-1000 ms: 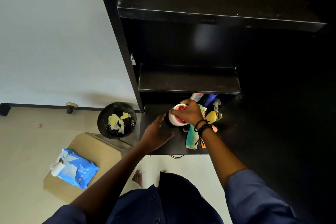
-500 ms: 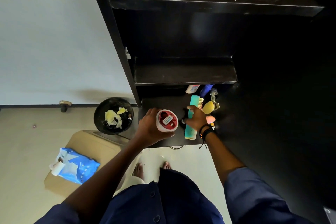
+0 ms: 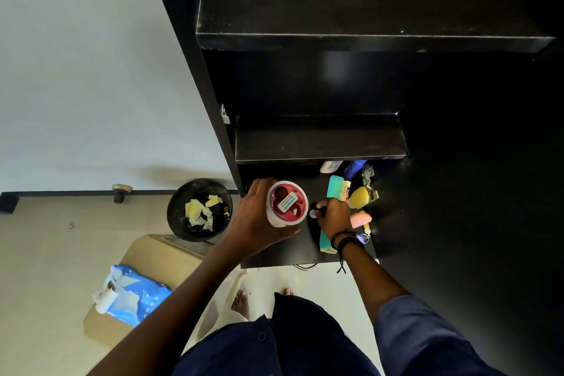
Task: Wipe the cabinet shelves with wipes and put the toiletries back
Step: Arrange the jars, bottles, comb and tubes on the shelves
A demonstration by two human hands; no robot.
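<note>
Your left hand (image 3: 259, 223) wraps the white, red-topped tub (image 3: 287, 204) by its side above the lowest shelf (image 3: 283, 250), a rigid, probably light, smooth thing best held around the wall, while your right hand (image 3: 334, 217) closes on something small I cannot identify.

middle shelf (image 3: 320, 143) bare, open; below it, right side crowded: comb (image 3: 335, 192), bottles (image 3: 354, 168); left side free.

cabinet shelves (image 3: 320, 143): matt black board, dusty edges
jar (image 3: 287, 204): glossy plastic, paper label
comb (image 3: 337, 191): smooth plastic
wipes pack (image 3: 137, 299): glossy film
</note>
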